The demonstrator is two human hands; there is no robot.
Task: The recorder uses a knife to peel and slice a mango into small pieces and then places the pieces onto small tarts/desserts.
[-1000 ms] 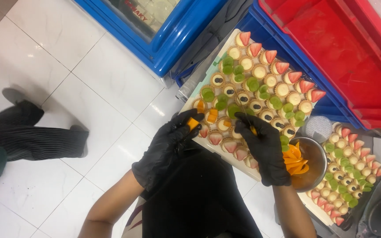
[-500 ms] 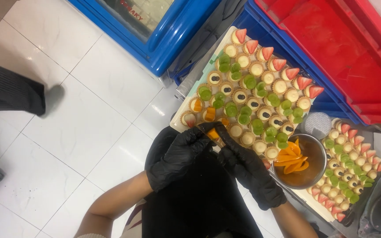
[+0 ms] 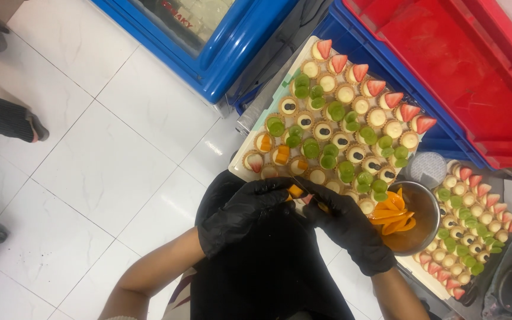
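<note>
White tiled floor (image 3: 114,172) — blue chest freezer (image 3: 208,53), blue crates (image 3: 445,142) under a red one (image 3: 463,65).

A red strip of lettering (image 3: 178,16) sits on the glass lid of the blue chest freezer (image 3: 220,59) at the top of the view, slanted and partly cut off. No other label, package, sign or screen can be made out.

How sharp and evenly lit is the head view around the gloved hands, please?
Head view: lighting is bright and even; soft glare sheens the white floor tiles. The tray of tarts is crisp; the left hand and right hand are slightly soft, their black gloves swallowing detail.
</note>
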